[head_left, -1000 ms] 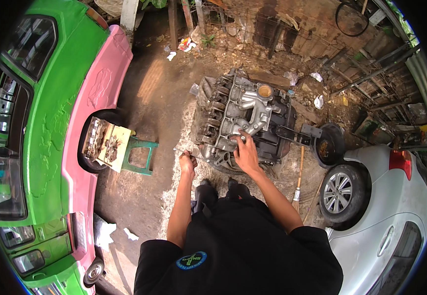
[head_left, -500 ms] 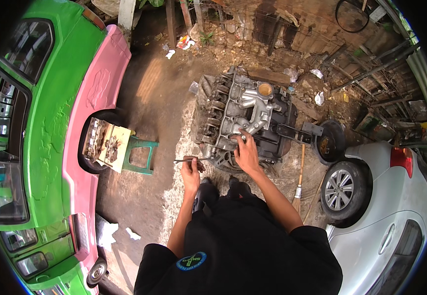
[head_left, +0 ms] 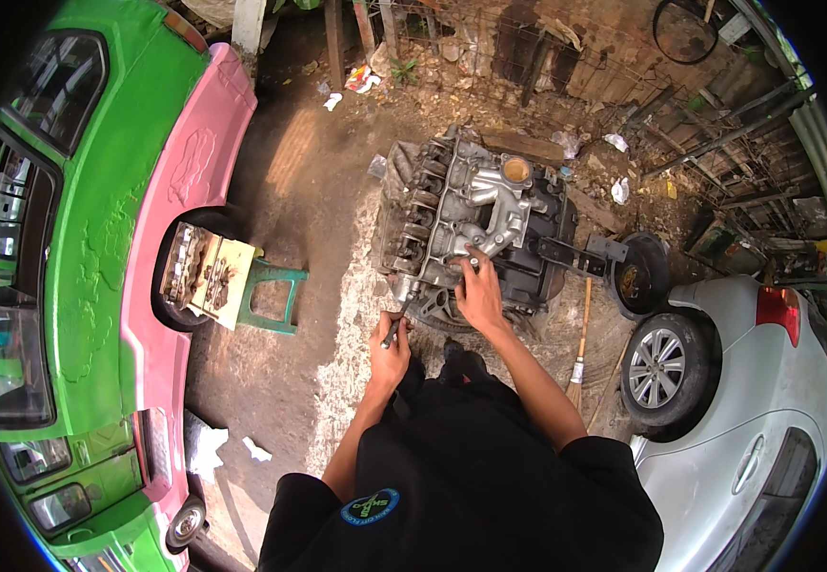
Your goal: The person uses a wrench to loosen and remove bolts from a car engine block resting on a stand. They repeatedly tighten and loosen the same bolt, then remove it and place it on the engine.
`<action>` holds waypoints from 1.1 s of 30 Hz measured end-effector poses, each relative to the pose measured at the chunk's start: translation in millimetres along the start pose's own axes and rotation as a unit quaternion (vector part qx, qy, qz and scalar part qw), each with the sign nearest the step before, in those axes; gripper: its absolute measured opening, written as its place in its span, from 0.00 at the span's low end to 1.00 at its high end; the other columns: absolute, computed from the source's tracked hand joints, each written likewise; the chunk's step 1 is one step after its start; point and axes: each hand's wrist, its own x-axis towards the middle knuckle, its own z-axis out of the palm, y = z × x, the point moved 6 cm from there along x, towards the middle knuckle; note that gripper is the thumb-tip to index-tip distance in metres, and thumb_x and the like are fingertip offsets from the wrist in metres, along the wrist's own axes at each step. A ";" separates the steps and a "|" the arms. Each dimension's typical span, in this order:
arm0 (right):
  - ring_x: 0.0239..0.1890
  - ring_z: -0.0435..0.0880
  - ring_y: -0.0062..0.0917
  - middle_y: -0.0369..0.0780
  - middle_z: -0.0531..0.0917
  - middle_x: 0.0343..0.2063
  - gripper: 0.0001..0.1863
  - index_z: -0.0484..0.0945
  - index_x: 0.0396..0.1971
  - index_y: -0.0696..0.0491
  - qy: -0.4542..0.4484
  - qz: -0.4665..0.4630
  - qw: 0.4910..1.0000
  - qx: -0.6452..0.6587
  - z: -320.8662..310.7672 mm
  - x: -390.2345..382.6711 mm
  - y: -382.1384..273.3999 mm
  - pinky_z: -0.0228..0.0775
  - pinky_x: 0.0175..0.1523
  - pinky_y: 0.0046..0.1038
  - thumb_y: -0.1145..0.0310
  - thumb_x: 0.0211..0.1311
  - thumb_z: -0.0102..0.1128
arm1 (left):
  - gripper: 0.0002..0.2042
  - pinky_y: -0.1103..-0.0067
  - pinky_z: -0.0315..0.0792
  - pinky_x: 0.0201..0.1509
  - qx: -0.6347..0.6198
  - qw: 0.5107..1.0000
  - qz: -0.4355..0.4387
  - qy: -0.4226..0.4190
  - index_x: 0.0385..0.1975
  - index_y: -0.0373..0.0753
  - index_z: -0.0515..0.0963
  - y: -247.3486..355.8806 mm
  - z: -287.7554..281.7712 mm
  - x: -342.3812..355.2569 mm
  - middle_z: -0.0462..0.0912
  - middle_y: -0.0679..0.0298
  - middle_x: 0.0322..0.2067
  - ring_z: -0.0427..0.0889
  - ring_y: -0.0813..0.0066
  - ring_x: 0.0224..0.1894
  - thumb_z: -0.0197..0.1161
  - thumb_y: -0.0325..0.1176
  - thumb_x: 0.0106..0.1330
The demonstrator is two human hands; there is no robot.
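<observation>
A greasy engine (head_left: 423,210), with a silver intake manifold (head_left: 499,205) on top, rests in front of me. My left hand (head_left: 390,353) is closed on a dark-handled tool (head_left: 390,334), which slants up toward the engine's lower-left corner; whether its tip touches cannot be made out. My right hand (head_left: 478,296) rests on the lower part of the manifold, fingers apart beside a small silver piece, which I cannot clearly tell apart from the engine.
A green stool (head_left: 277,296) carries a pale board (head_left: 237,257) with metal parts, beside a green-and-pink van (head_left: 147,143). Right are a black basin (head_left: 650,276), broom (head_left: 585,334) and silver car (head_left: 742,400). Litter and a rough fence (head_left: 604,57) lie beyond.
My left hand has moved right and toward the engine, turning the tool from roughly level to slanted. My right hand stays on the manifold.
</observation>
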 end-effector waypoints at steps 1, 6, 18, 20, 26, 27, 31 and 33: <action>0.66 0.67 0.46 0.46 0.65 0.68 0.26 0.77 0.55 0.53 0.003 -0.002 1.000 0.001 -0.6 0.2 -0.5 0.65 0.70 0.47 0.80 0.53 0.62 | 0.02 0.69 0.78 0.35 0.000 1.000 0.002 -0.001 0.41 0.30 0.73 0.7 0.8 -2.0 0.85 0.48 0.29 0.88 0.56 0.31 0.57 0.20 0.72; 0.66 0.68 0.47 0.47 0.65 0.67 0.26 0.77 0.55 0.53 0.005 -0.003 1.000 0.005 -1.8 0.7 -1.6 0.65 0.70 0.47 0.80 0.53 0.62 | 0.04 0.65 0.78 0.38 0.018 1.000 -0.001 -0.010 0.41 0.30 0.73 2.8 5.0 -8.9 0.85 0.46 0.31 0.87 0.49 0.34 0.58 0.20 0.71; 0.66 0.69 0.51 0.47 0.66 0.65 0.26 0.76 0.55 0.51 0.001 -0.009 1.000 0.012 -6.7 1.2 -4.1 0.68 0.68 0.48 0.82 0.54 0.63 | 0.05 0.63 0.79 0.41 0.093 0.994 0.044 -0.040 0.42 0.31 0.74 18.2 20.2 -11.5 0.84 0.47 0.34 0.87 0.48 0.37 0.60 0.20 0.69; 0.66 0.69 0.51 0.47 0.66 0.65 0.26 0.76 0.55 0.50 -0.002 -0.009 1.000 0.013 -7.5 1.6 -4.6 0.68 0.68 0.48 0.82 0.54 0.63 | 0.07 0.61 0.78 0.41 0.102 0.992 0.051 -0.055 0.43 0.31 0.75 23.0 23.8 -7.6 0.83 0.45 0.35 0.86 0.44 0.38 0.60 0.18 0.67; 0.68 0.67 0.51 0.48 0.66 0.66 0.26 0.76 0.56 0.50 -0.013 -0.007 1.000 0.010 -7.5 2.3 -4.3 0.67 0.69 0.48 0.82 0.54 0.62 | 0.11 0.53 0.74 0.43 0.079 0.994 0.023 -0.077 0.46 0.31 0.72 30.2 28.5 7.0 0.80 0.39 0.41 0.80 0.33 0.43 0.59 0.18 0.65; 0.68 0.67 0.51 0.48 0.66 0.66 0.26 0.76 0.56 0.50 -0.015 -0.004 1.000 0.016 -7.2 1.8 -3.3 0.67 0.69 0.48 0.82 0.54 0.62 | 0.10 0.53 0.74 0.42 0.078 0.994 0.037 -0.066 0.46 0.30 0.72 32.4 28.1 10.1 0.80 0.38 0.40 0.80 0.33 0.42 0.59 0.19 0.66; 0.66 0.68 0.48 0.47 0.66 0.68 0.27 0.76 0.57 0.52 -0.006 -0.019 1.000 -0.001 -5.8 1.9 -2.1 0.66 0.69 0.47 0.79 0.53 0.64 | 0.06 0.54 0.74 0.37 0.063 0.998 -0.001 -0.013 0.43 0.30 0.72 20.0 24.3 26.0 0.82 0.40 0.33 0.81 0.34 0.34 0.58 0.22 0.71; 0.66 0.68 0.48 0.47 0.66 0.68 0.27 0.76 0.57 0.52 0.000 -0.022 1.000 -0.001 -4.6 2.4 -1.3 0.66 0.69 0.46 0.79 0.53 0.64 | 0.04 0.57 0.74 0.33 0.065 0.997 0.011 0.032 0.42 0.30 0.71 7.9 15.6 34.6 0.81 0.43 0.28 0.81 0.38 0.29 0.56 0.24 0.73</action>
